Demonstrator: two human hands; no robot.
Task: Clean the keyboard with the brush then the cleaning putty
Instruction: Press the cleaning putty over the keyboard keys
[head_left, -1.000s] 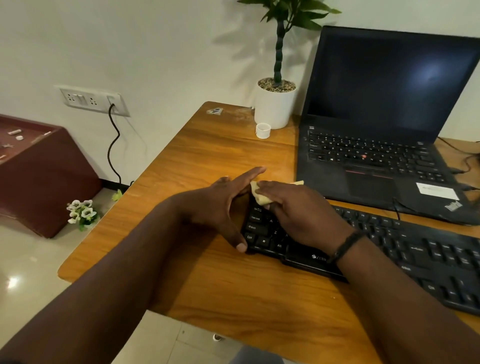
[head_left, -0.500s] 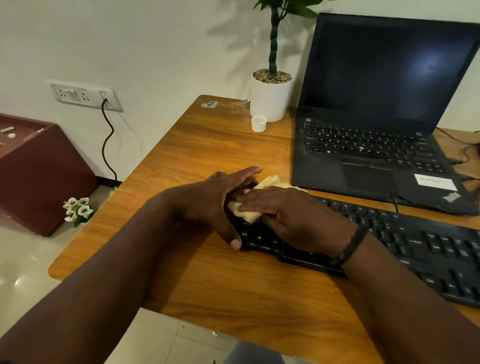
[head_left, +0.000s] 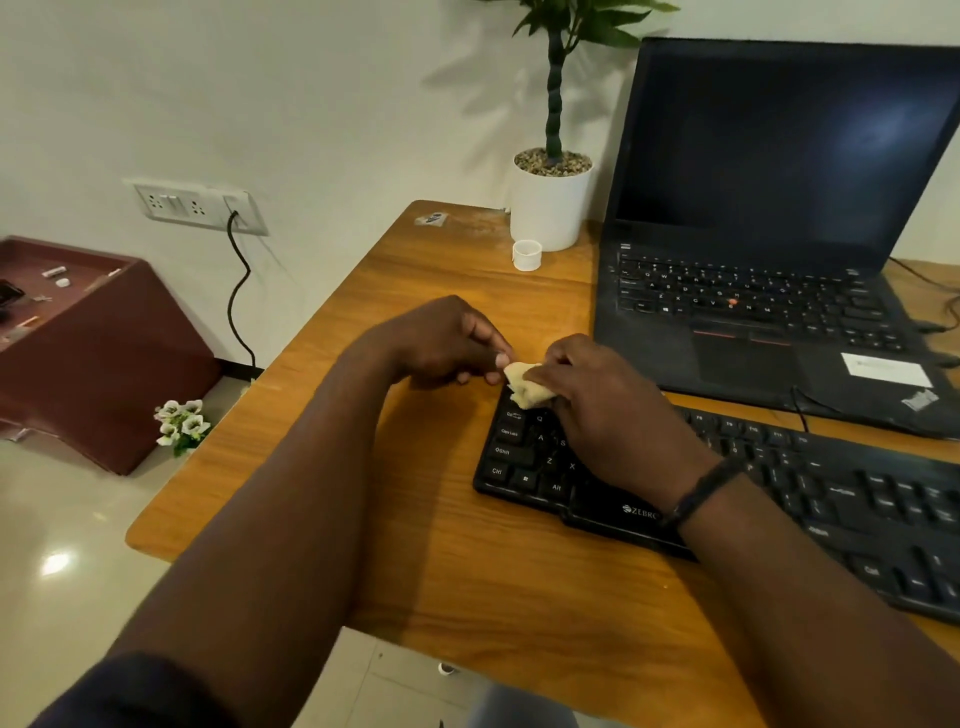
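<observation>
At the keyboard's left end, my right hand gripped the cleaning putty above the top-left keys, my left hand's curled fingers pinching its edge; such pulling risked tearing it, leaving residue between keys.

Left hand fingers curled, fingertips meeting right hand. Right hand palm-down, fingers curled. Both forearms extended forward, converging.

table: wooden, orange-brown
keyboard: front right
laptop: open, behind keyboard
plant pot: white, far edge
small white cap: beside pot
</observation>
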